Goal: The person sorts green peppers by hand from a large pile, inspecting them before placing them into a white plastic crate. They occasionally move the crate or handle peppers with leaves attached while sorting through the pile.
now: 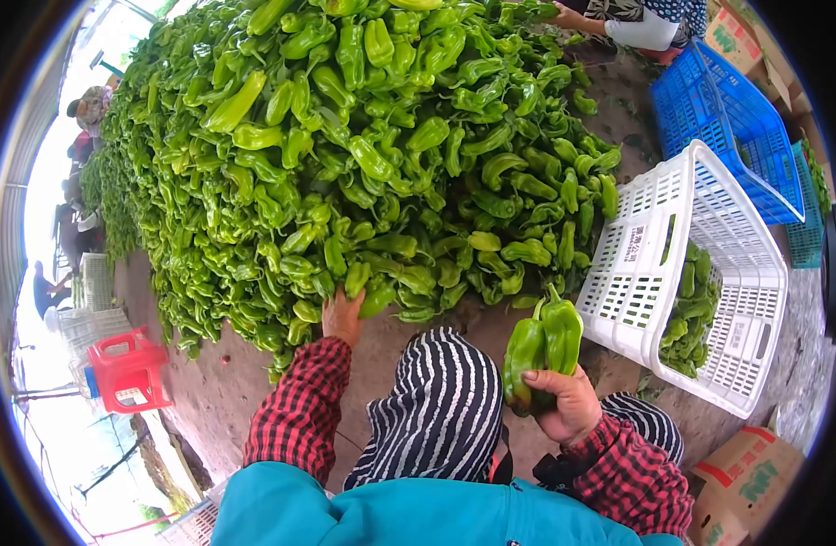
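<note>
**A:** Is there any writing that one can read?

**B:** Only a little. The white plastic basket (636, 273) has a small label (633, 243) on its wall with dark characters, but they are too small to read. The cardboard box (741, 478) at the lower right has green print, which is also not legible.

**A:** What does the right hand have?

**B:** The right hand (563, 405) is closed firmly around two green peppers (543, 341), gripping their lower ends with the stalks pointing up. They are long, glossy and a little wrinkled. They are in the air, just beside the white basket and not inside it.

**A:** And the left hand?

**B:** The left hand (342, 316) reaches to the near edge of the pepper pile (363, 155). Its fingers touch a pepper there but are hidden among the others, so I cannot tell if they are closed on it. Both sleeves are of red-and-black checked cloth.

**A:** What about the materials around?

**B:** The white basket has lattice walls and lies tilted, with its opening turned to the pile and some peppers in it. Behind it is a blue plastic basket (718, 118) with the same lattice. At the left a red plastic stool (129, 369) stands on the rough grey ground (217, 391). At the far side of the pile, another person's hand (568, 16) touches the peppers.
</note>
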`<state>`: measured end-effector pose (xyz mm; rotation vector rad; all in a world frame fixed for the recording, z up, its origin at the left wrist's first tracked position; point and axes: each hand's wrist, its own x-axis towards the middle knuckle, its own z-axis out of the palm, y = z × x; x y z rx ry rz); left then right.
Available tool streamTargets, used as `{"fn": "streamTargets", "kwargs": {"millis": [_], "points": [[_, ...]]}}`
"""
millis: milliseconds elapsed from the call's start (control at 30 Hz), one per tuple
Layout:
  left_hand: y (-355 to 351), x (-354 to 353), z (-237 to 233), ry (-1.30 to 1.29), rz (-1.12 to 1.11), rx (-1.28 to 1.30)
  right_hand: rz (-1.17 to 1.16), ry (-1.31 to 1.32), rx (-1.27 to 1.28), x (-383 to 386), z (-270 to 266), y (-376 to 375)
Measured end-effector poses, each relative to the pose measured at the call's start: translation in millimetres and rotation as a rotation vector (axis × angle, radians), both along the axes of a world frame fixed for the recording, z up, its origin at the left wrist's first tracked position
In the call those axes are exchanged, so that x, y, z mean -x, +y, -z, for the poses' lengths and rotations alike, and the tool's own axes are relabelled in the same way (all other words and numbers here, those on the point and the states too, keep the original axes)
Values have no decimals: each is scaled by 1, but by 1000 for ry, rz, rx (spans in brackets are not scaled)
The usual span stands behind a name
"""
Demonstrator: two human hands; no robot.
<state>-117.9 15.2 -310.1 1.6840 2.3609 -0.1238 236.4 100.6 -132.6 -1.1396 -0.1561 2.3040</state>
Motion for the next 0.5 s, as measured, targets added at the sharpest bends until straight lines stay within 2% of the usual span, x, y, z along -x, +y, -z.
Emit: {"fn": "streamTargets", "kwargs": {"millis": [100,167,300,367,500], "points": [[-20,-9,2,56,97,88,7,-8,-7,-1,2,-1],[-29,-15,2,-11,90,551,-6,-17,0,-1,2,-2],[-51,-16,13,-88,21,593,11,-29,-20,-2,2,0],[-51,-13,16,-60,69,325,8,-43,-56,-5,2,3],[-33,1,15,-210,-32,232,8,-57,-78,-7,2,9]]}}
